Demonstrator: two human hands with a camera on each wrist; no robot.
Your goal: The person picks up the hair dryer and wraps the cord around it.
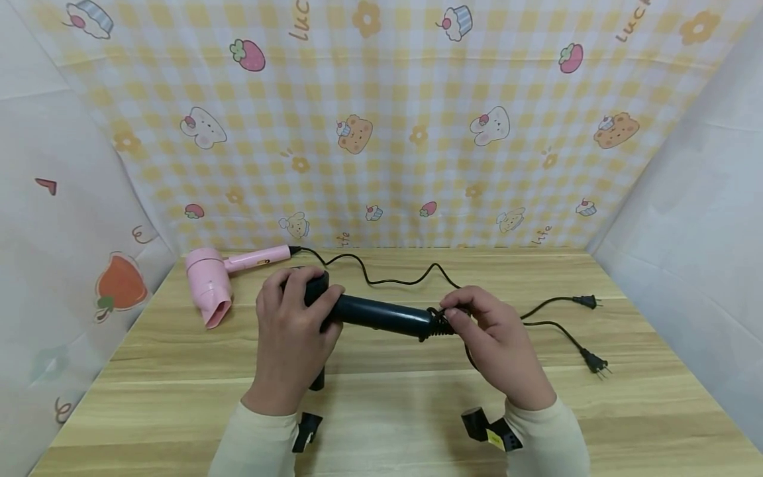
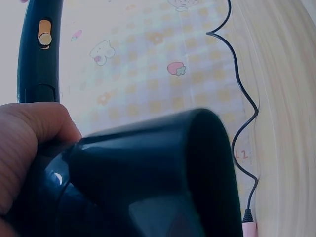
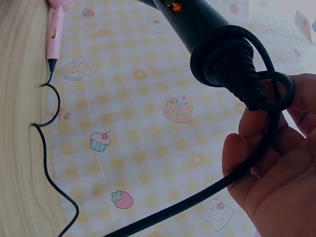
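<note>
A dark blue-green hair dryer is held over the table, its handle pointing right. My left hand grips it around the head, fingers over the top and thumb by the handle joint. In the left wrist view, its wide round nozzle faces right, and a gold slide switch shows on the handle. With thumb and fingers my right hand pinches the black cord close to the handle's end. Beside the ribbed sleeve the cord makes a loop, and part of it passes around the handle end.
A pink hair dryer lies at the back left, its thin black cord running right along the back. Two black plugs, an upper plug and a lower plug, lie on the wooden table at right. Patterned cloth stands behind.
</note>
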